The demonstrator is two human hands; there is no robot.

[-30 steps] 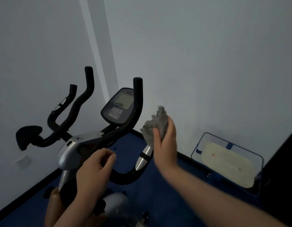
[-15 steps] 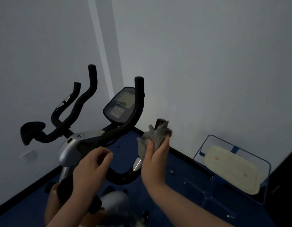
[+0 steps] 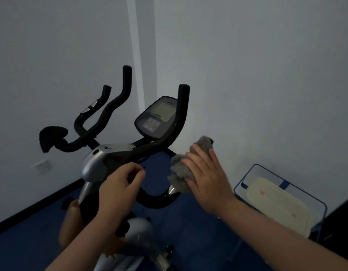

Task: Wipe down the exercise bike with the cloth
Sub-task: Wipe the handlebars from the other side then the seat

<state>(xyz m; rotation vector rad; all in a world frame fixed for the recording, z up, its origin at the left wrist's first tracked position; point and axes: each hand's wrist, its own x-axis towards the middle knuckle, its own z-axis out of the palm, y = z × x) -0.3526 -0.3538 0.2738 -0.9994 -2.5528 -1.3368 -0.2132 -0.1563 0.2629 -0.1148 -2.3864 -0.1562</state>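
Note:
The exercise bike (image 3: 102, 159) stands in the room's corner, with black curved handlebars, a silver stem housing and a console (image 3: 156, 118) with a grey screen. My right hand (image 3: 207, 176) presses a crumpled grey cloth (image 3: 180, 171) against the right handlebar's near grip, covering that grip; its fingers lie spread over the cloth. My left hand (image 3: 120, 185) hovers in front of the silver housing with fingers loosely curled, holding nothing.
A clear blue-edged bin (image 3: 253, 173) holding a cream pad (image 3: 278, 204) sits on the blue floor at the right, against the white wall. A dark object edge (image 3: 343, 222) stands at far right. A wall socket (image 3: 41, 166) is low on the left wall.
My right hand turned palm-down and laid the cloth over the right handlebar grip. The left hand stayed in front of the housing. The view shifted slightly.

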